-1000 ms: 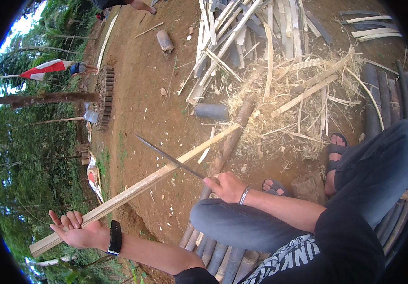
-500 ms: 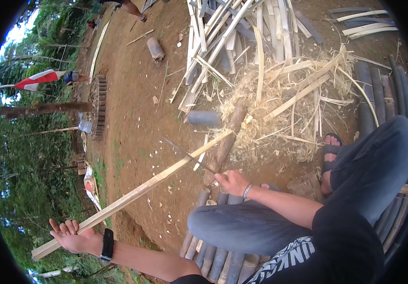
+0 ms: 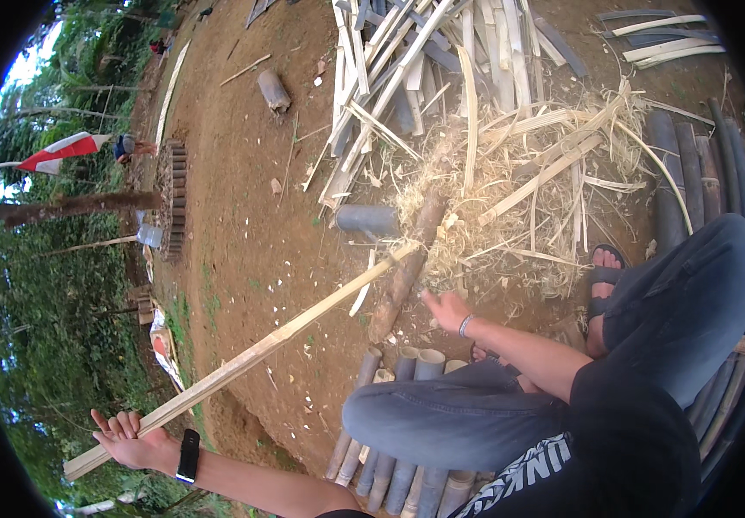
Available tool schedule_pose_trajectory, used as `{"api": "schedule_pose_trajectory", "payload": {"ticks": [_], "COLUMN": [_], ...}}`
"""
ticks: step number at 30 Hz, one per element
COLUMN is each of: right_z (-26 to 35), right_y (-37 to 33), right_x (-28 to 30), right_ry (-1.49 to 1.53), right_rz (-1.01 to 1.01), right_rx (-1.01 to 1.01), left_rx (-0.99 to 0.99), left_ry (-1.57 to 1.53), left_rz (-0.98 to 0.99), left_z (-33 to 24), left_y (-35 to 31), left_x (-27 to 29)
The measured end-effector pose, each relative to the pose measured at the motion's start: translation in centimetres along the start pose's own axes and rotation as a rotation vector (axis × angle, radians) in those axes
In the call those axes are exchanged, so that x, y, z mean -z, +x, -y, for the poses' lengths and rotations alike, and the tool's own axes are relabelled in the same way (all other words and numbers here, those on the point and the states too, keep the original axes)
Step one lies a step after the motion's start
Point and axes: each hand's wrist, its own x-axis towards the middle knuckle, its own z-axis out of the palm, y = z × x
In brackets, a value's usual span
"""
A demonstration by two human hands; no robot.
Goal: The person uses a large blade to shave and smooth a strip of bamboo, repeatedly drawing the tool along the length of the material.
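A long, pale bamboo strip slants from the lower left to a log on the ground, where its far end rests. My left hand holds the strip near its lower end, palm up, with the fingers partly curled around it. Beside the log and to the right of the strip's far end is my right hand, closed in a grip and apart from the strip. The knife in that grip is smeared or hidden now; its blade showed clearly half a second ago.
Curly shavings cover the ground beyond the log. Split bamboo strips are heaped behind them. A short dark bamboo tube lies left of the log. Below me are bamboo poles; a flag hangs at far left.
My right hand has moved right and slightly away from me, and the blade no longer lies across the strip. My left hand keeps its hold, almost still.
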Motion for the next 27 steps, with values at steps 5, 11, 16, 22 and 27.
{"api": "schedule_pose_trajectory", "payload": {"ticks": [5, 11, 16, 22, 27], "right_z": [0.7, -1.5, -0.4, -2.8, -4.1], "right_y": [-0.2, 1.7, 0.4, 1.5, 2.1], "right_x": [-0.9, 0.8, -1.6, 0.1, -2.3], "right_ry": [-0.051, -0.131, 0.023, -0.042, 0.059], "right_rz": [0.052, -0.010, -0.053, -0.077, -0.169], "right_rx": [0.026, -0.014, -0.027, 0.023, -0.094], "left_rx": [0.009, -0.011, -0.014, -0.056, -0.049], "left_ry": [-0.046, -0.146, -0.295, -0.402, -0.360], "left_rz": [0.064, 0.192, 0.295, 0.474, 0.311], "left_z": [-0.4, -0.5, -0.8, -2.1, -3.9], "left_y": [0.3, -0.3, -0.3, -2.6, -5.8], "left_x": [0.7, 0.3, 2.0, 2.6, 2.7]}}
